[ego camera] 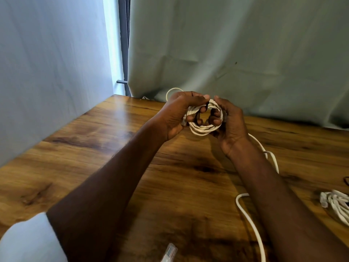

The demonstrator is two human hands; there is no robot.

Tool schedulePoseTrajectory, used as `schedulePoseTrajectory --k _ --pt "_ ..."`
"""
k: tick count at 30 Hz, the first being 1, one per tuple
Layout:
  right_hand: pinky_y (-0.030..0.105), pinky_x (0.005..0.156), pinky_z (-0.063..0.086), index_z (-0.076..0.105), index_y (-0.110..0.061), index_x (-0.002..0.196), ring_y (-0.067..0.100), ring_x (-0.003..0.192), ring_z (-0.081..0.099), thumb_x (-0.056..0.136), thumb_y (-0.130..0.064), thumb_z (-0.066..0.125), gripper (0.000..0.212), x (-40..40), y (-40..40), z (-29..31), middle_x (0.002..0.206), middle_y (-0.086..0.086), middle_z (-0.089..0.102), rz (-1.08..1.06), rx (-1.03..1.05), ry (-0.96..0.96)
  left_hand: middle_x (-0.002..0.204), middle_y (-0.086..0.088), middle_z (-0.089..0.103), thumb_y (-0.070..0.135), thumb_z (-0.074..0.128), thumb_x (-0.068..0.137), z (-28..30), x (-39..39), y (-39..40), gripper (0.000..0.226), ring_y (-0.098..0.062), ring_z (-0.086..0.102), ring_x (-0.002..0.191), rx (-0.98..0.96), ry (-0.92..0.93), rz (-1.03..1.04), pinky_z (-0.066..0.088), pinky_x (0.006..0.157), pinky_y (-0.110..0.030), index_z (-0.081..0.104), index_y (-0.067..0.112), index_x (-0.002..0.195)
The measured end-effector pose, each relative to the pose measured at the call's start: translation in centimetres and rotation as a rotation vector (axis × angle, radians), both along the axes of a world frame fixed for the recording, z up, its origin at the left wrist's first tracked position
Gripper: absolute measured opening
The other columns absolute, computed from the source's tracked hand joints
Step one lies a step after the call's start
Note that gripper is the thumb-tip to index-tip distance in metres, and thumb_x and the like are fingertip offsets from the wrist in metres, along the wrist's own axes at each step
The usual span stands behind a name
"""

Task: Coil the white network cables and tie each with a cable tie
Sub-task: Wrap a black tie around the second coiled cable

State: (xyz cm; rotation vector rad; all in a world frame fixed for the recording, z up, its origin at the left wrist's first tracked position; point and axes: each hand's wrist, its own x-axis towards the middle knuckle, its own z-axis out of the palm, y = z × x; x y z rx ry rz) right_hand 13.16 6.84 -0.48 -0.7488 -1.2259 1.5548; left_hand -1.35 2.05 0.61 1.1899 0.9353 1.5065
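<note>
We had both hands up over the wooden table, working one coil of white network cable between them. The coil was lifted clear of the tabletop, roughly mid-frame, in front of the pale green curtain.

Left hand: fingers curled round the left side of the coil, thumb stretched over the top. A clear connector plug stuck out below the palm, against the coil.

Right hand: fingers hooked through the middle of the coil from the right, gripping that side. Thumb tips of both hands nearly met at the top, where a small dark piece crossed the strands; we couldn't tell whether it was a cable tie.

A loose cable trailed from behind the right wrist, looped across the table and ran off the bottom edge. Whether it belonged to the held coil was hidden by the forearm. Another loop of white cable showed behind the left hand, near the curtain hem.

Second bundle of white cable lay on the table at the right edge, well apart from the hands, partly cut off by the frame.

Another clear plug sat at the bottom edge, blurred. White sleeve on the left arm, bottom-left corner.
</note>
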Motion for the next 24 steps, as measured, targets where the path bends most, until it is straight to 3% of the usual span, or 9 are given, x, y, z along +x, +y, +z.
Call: schedulePoseTrajectory --k 3,6,10,13,14,16,19,21,24 --pt "0.032 0.069 0.059 0.076 -0.005 0.111 0.026 0.079 0.074 0.093 -0.042 0.070 0.042 -0.1 0.2 -0.9 0.097 0.010 0.077 -0.034 -0.008 -0.028 0.080 -0.010 0.067 0.016 0.070 0.100 -0.4 -0.4 0.2 0.019 -0.016 0.058 0.054 -0.019 0.061 0.036 0.052 0.052 -0.023 0.069 -0.001 0.107" --pt "0.039 0.077 0.061 0.077 -0.011 0.094 0.027 0.080 0.075 0.093 -0.038 0.074 0.027 -0.1 0.3 -1.4 0.092 0.012 0.079 -0.137 0.034 -0.077 0.087 -0.012 0.072 0.019 0.071 0.099 -0.7 -0.7 0.4 0.037 -0.021 0.068 0.067 -0.081 0.107 0.093 0.058 0.058 -0.028 0.066 -0.010 0.122" --pt "0.028 0.061 0.059 0.074 -0.014 0.078 0.018 0.063 0.073 0.098 -0.033 0.070 0.029 -0.3 0.3 -1.1 0.071 0.004 0.076 -0.223 0.143 -0.141 0.102 -0.020 0.073 0.020 0.068 0.102 -0.7 -1.0 0.6 0.033 -0.034 0.067 0.087 -0.120 0.145 0.081 0.060 0.068 -0.034 0.069 -0.006 0.122" --pt "0.048 0.075 0.062 0.075 -0.007 0.073 0.036 0.071 0.074 0.096 -0.045 0.068 0.046 -0.5 0.3 -1.8 0.073 0.012 0.076 -0.317 0.274 -0.243 0.103 -0.024 0.073 0.015 0.065 0.103 -0.9 -0.9 0.8 0.026 -0.030 0.068 0.078 -0.128 0.121 0.069 0.060 0.066 -0.033 0.070 -0.006 0.117" --pt "0.051 0.078 0.062 0.076 -0.007 0.075 0.036 0.074 0.074 0.096 -0.051 0.066 0.050 -0.7 0.3 -2.1 0.073 0.011 0.076 -0.362 0.321 -0.302 0.100 -0.023 0.074 0.013 0.065 0.103 -1.0 -0.8 0.9 0.021 -0.028 0.067 0.075 -0.124 0.106 0.081 0.059 0.065 -0.033 0.071 -0.004 0.112" --pt "0.045 0.073 0.056 0.075 -0.012 0.080 0.026 0.077 0.071 0.096 -0.058 0.060 0.052 -0.9 0.1 -2.6 0.076 0.004 0.074 -0.496 0.480 -0.475 0.088 -0.018 0.075 0.009 0.063 0.103 -1.2 -0.6 1.0 0.013 -0.025 0.064 0.066 -0.113 0.054 0.123 0.057 0.062 -0.033 0.071 -0.001 0.106" --pt "0.031 0.076 0.038 0.067 -0.014 0.111 0.023 0.102 0.060 0.095 -0.048 0.068 0.038 -1.0 -0.5 -2.5 0.108 0.002 0.066 -0.668 0.750 -0.687 0.083 -0.015 0.068 0.005 0.060 0.104 -1.1 -0.1 1.1 0.011 -0.020 0.059 0.058 -0.102 -0.060 0.193 0.055 0.055 -0.031 0.067 -0.001 0.109" --pt "0.029 0.082 0.035 0.056 -0.019 0.129 0.022 0.111 0.052 0.091 -0.039 0.074 0.047 -1.0 -1.0 -2.3 0.121 0.002 0.059 -0.685 0.816 -0.767 0.083 -0.016 0.065 0.004 0.059 0.105 -1.3 0.0 1.3 0.009 -0.018 0.057 0.057 -0.111 -0.093 0.263 0.054 0.051 -0.028 0.067 0.000 0.106" --pt "0.033 0.081 0.043 0.066 -0.020 0.118 0.024 0.106 0.052 0.091 -0.028 0.071 0.029 -1.0 -1.6 -2.1 0.115 0.003 0.057 -0.711 0.958 -0.873 0.091 -0.018 0.066 0.005 0.061 0.104 -1.7 -0.4 1.5 0.014 -0.017 0.058 0.058 -0.122 -0.124 0.317 0.055 0.050 -0.026 0.069 -0.004 0.112"
